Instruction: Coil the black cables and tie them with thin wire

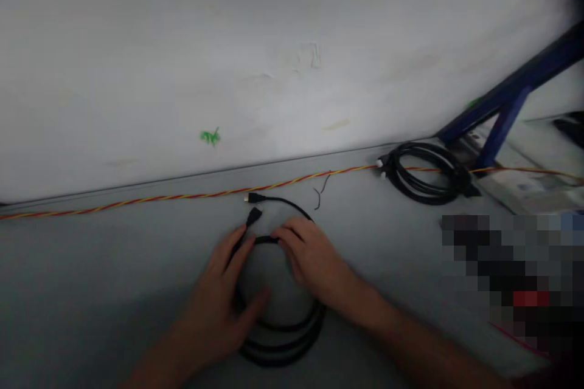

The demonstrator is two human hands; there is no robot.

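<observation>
A black HDMI cable (281,347) lies in loose loops on the grey tabletop, both hands over it. One of its plugs (254,197) points left with its metal end bare. The other plug (254,215) sits just beyond the fingertips of my left hand (219,298). That hand rests on the left side of the coil, fingers stretched out against the cable and thumb spread apart inside the loop. At the top right of the coil, my right hand (312,258) has its fingers closed on a strand. Its palm side is hidden.
A second coiled black cable (426,173) lies to the right, near a blue metal frame (506,112). Along the white wall (274,42) runs a twisted red and yellow wire (182,196). Two short dark ties (318,197) lie before it. A blurred-out patch covers the right side.
</observation>
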